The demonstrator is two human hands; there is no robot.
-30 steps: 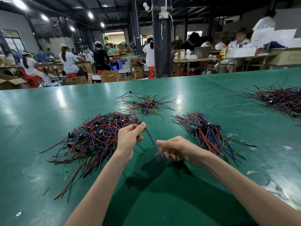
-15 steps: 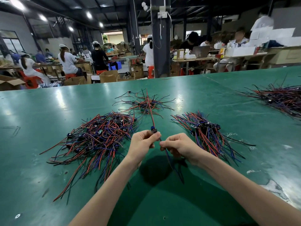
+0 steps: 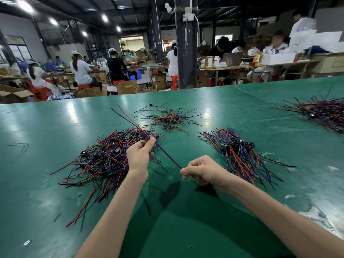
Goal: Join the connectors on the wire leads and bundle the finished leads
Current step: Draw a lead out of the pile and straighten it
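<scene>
My left hand (image 3: 140, 155) pinches a small dark connector (image 3: 147, 137) at its fingertips, above the big left pile of red, blue and black wire leads (image 3: 104, 161). Red and black wires (image 3: 126, 116) run from that connector up and to the left. A blue-purple lead (image 3: 168, 157) stretches taut from the connector down to my right hand (image 3: 200, 170), which pinches its end with the fingers curled. A second pile of leads (image 3: 240, 155) lies just right of my right hand.
A smaller loose pile of leads (image 3: 167, 119) lies further back on the green table (image 3: 55, 127). Another heap (image 3: 323, 112) sits at the far right edge. Beyond the table stand a dark pillar (image 3: 186, 53), cardboard boxes and several seated workers.
My hands have drawn apart: the left went up and left with the connector, the right came down and right, pulling the blue-purple lead taut. The red and black wires now point up-left.
</scene>
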